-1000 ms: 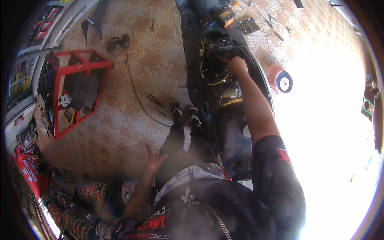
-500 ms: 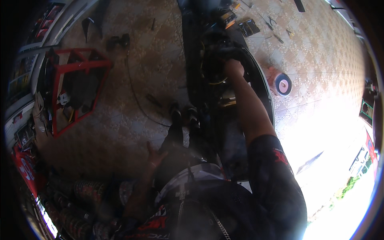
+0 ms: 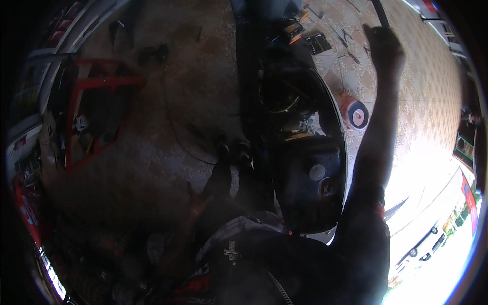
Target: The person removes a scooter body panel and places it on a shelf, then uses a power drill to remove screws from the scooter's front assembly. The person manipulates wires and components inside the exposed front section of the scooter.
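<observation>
My right hand [image 3: 385,48] is stretched out to the upper right, over the tiled floor. It is dark and its fingers are partly hidden. A dark flat bar [image 3: 380,12] shows right beside its fingertips; I cannot tell whether the hand touches it. My left hand [image 3: 197,199] hangs low beside my leg, fingers spread and holding nothing. In front of me stands an opened-up dark vehicle body [image 3: 341,137], which looks like a scooter without its seat. A black tank [image 3: 300,160] with a pale round cap [image 3: 317,172] lies in its near part; shadow hides much of its inside.
On the tiled floor beyond the body are a black tool case [image 3: 317,43], pliers [image 3: 346,36] and several other tools. An orange drum-like thing with a dark-rimmed, pale-centred face [image 3: 358,116] stands to its right. A red metal frame [image 3: 104,81] is at left, near a hose [image 3: 170,119].
My right hand has left the vehicle's interior and swung up and right over the floor, uncovering the tank. My left hand stays by my leg.
</observation>
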`<state>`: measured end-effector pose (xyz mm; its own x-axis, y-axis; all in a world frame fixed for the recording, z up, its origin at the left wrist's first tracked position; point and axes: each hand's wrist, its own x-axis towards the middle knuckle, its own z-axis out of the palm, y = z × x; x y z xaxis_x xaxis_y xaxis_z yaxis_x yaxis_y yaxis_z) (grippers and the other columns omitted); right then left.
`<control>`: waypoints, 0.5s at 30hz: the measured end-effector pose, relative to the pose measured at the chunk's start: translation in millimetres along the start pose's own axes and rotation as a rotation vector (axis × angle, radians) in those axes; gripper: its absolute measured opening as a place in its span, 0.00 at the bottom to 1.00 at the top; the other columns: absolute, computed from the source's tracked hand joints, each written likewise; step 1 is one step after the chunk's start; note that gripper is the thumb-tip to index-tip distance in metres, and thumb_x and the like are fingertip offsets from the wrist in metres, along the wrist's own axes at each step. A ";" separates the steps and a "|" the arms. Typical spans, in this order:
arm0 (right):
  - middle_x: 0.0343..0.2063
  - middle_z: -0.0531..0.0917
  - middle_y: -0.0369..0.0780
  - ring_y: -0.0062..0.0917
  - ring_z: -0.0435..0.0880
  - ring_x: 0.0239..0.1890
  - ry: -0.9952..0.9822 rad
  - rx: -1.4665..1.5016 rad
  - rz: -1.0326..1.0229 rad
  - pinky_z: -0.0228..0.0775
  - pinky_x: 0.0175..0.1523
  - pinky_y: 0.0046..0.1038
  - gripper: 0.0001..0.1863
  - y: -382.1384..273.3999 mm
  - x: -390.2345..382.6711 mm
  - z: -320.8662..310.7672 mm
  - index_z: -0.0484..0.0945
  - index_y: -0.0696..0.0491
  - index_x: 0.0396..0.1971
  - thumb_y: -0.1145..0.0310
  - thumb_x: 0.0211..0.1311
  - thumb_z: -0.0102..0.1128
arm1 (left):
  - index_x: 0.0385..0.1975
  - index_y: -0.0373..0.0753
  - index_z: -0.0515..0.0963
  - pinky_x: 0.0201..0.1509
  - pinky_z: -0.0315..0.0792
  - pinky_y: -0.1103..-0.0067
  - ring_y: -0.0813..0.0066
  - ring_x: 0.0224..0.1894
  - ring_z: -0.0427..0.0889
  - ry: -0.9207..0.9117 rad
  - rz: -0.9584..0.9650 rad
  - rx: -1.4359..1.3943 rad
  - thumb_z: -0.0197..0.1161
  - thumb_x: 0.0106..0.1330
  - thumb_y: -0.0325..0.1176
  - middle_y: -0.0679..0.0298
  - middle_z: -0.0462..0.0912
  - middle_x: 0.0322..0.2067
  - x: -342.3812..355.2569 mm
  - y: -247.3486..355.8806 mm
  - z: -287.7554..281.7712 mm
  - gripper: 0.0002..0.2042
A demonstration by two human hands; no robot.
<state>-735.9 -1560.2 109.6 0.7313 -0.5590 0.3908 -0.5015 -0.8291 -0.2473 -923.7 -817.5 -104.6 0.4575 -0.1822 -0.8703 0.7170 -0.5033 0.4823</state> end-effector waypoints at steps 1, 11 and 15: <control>0.44 0.86 0.41 0.35 0.86 0.43 0.221 -0.235 -0.149 0.77 0.47 0.36 0.27 7.1 32.1 -16.6 0.82 0.45 0.46 0.40 0.55 0.66 | 0.69 0.34 0.19 0.76 0.47 0.65 0.59 0.62 0.71 -0.034 -0.013 -0.046 0.76 0.54 0.38 0.43 0.63 0.65 -3.0 5.1 1.0 0.64; 0.24 0.79 0.33 0.20 0.77 0.24 -0.376 0.091 0.140 0.70 0.30 0.25 0.28 66.6 150.3 39.1 0.79 0.54 0.48 0.45 0.57 0.67 | 0.72 0.44 0.21 0.55 0.73 0.65 0.60 0.46 0.79 0.113 -0.073 0.387 0.78 0.50 0.41 0.50 0.78 0.46 -20.4 5.3 -5.3 0.66; 0.19 0.73 0.27 0.15 0.70 0.19 -0.335 0.425 -0.046 0.61 0.25 0.21 0.24 91.9 155.0 72.0 0.80 0.51 0.41 0.44 0.60 0.64 | 0.72 0.38 0.22 0.54 0.74 0.69 0.62 0.45 0.78 0.051 -0.123 0.282 0.78 0.50 0.41 0.48 0.75 0.49 -22.4 13.3 -6.8 0.66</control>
<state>-635.3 -1724.1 83.6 0.8901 -0.4389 0.1227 -0.2856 -0.7470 -0.6003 -920.8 -814.3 -78.0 0.4071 -0.0660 -0.9110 0.5979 -0.7348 0.3204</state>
